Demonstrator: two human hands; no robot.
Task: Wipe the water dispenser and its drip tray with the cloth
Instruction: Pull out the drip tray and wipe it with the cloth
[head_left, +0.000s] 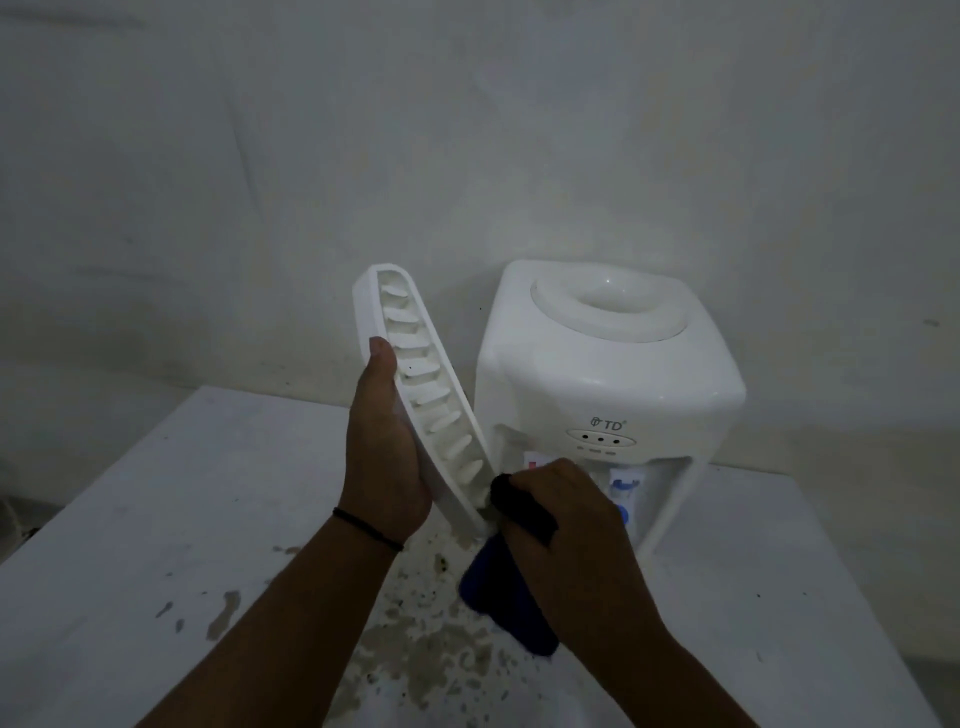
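Note:
A white tabletop water dispenser (613, 374) stands at the back of the table, right of centre, with no bottle on top. My left hand (384, 452) grips the white slotted drip tray (415, 374), which is lifted off the table and tilted on edge, its far end pointing up. My right hand (566, 530) is shut on a dark blue cloth (501, 587). The cloth's bunched end presses against the tray's lower end, and the rest hangs down below my hand. The dispenser's taps are partly hidden behind my right hand.
The white table (156, 519) has worn, stained patches near its front middle (431, 649). A plain white wall (311, 156) rises close behind the dispenser. The table's left edge runs diagonally at the left.

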